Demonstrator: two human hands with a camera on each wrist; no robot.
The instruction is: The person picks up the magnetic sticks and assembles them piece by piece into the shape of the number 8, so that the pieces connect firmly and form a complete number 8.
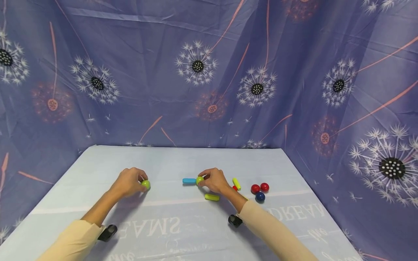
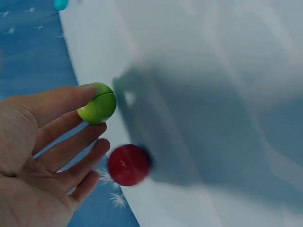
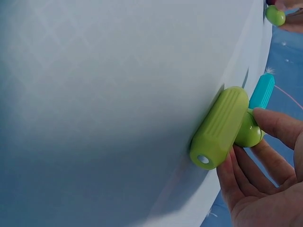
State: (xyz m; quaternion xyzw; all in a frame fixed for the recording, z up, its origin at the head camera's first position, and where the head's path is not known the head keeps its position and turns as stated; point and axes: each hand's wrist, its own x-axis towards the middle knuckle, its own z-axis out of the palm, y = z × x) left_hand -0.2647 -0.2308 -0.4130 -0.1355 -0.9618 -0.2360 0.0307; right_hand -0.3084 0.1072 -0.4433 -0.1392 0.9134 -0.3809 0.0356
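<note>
Between thumb and fingers my left hand (image 1: pixel 128 182) pinches a green ball (image 1: pixel 146 184) over the left part of the table. In the left wrist view a red ball (image 2: pixel 129 165) lies near those fingertips; the head view hides it. My right hand (image 1: pixel 213 180) pinches another green ball (image 1: pixel 200 180), at the right end of a blue rod (image 1: pixel 189 181). Whether that ball and rod are joined, I cannot tell. Closer to me than the right hand lies a yellow-green ribbed rod (image 1: pixel 212 197), whose end shows a metal dot in the right wrist view.
Right of the right hand are a yellow-green rod (image 1: pixel 236 183) and a partly covered red ball (image 1: pixel 235 188). Farther right, two red balls (image 1: pixel 255 189) and a dark blue ball (image 1: pixel 260 197) sit close together. A dandelion-patterned curtain (image 1: pixel 156 72) hangs behind the white-covered table (image 1: pixel 163 157).
</note>
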